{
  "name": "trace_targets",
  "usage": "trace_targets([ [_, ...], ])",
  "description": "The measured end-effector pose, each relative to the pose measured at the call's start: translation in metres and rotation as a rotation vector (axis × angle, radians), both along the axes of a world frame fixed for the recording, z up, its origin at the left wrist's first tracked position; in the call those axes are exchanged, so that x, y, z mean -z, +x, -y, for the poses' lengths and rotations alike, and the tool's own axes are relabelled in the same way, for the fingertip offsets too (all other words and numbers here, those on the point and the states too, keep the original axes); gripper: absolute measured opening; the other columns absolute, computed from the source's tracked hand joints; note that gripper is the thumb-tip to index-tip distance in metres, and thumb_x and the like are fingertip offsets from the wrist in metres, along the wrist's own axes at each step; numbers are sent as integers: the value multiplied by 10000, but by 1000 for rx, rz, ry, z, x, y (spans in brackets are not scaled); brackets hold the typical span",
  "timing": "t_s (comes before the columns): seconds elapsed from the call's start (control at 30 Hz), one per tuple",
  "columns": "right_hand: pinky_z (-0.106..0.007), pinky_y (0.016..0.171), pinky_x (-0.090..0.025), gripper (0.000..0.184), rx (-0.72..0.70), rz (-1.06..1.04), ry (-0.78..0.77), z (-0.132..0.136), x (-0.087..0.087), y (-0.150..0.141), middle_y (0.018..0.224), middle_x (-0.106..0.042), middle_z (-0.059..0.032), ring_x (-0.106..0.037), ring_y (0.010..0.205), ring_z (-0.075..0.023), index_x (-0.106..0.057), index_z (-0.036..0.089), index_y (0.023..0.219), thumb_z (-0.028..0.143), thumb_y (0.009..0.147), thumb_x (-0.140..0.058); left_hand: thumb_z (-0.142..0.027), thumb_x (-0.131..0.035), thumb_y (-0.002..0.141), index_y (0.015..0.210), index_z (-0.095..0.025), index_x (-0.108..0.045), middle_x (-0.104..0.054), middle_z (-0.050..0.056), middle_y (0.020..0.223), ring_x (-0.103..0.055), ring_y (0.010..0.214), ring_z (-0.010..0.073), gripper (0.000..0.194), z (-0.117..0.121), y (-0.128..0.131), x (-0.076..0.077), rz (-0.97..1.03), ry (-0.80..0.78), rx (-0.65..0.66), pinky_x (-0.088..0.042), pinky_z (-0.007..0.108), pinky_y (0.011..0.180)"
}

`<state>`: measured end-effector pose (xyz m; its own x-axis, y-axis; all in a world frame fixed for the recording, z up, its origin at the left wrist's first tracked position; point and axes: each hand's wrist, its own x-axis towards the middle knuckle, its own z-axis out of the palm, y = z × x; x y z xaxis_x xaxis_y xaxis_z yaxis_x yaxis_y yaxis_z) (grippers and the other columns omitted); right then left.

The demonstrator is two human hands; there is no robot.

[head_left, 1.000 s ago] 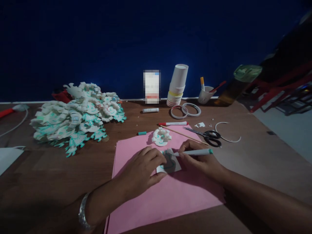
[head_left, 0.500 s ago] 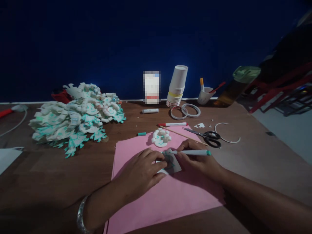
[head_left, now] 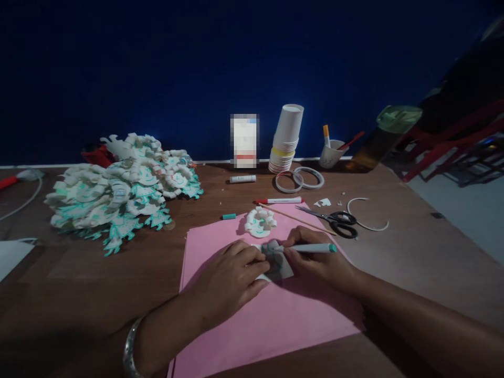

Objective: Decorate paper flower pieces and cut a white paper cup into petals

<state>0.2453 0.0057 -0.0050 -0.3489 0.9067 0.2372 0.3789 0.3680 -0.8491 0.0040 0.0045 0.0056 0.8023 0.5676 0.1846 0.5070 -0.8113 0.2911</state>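
Two bare hands are sharing the pink sheets (head_left: 252, 325), which are lying under both, perhaps as a smooth backing. Nearest, a silvery bangle (head_left: 129, 346) is circling the left wrist. And the left hand (head_left: 236, 268) is grasping nothing, its slightly spread fingers pressing down on a small white paper piece (head_left: 285, 269), likely to stop it skidding! The right hand (head_left: 323, 265) is closing, pinch-style, round a green marker (head_left: 311, 248), its tip sitting over the paper's green lines; that low grip is probably giving fine control.

Just beyond the left fingertips, a curled-edge paper cutout (head_left: 260, 228) is resting, and past it a green cap (head_left: 229, 216) is lying loose. Beyond the right hand, black-handled scissors (head_left: 327, 216) are lying beside a thin stick (head_left: 291, 216), with a red marker (head_left: 281, 200) farther on.

Off past the left hand, away to its left, a heap of cutouts (head_left: 118, 194) is piling up, presumably kept aside for elbow room. Farthest ahead of the right hand, stacked paper cups (head_left: 290, 126) are leaning, while a single cup (head_left: 329, 155) is holding an orange-capped pen (head_left: 326, 134) upright.
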Motion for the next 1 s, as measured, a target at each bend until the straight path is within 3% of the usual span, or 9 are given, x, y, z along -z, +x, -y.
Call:
trace_targets([
  [1.0,-221,547,-424,36,-56,-43,-63,-1,0,0,714,-636,-6,-550,604,-129,-600,177,817,169,848,-615,-270,-612,949,1140,-212,-642,-660,45,1117,-550,1024,239,202,0,1,3,8,-4,-7,-469,413,913],
])
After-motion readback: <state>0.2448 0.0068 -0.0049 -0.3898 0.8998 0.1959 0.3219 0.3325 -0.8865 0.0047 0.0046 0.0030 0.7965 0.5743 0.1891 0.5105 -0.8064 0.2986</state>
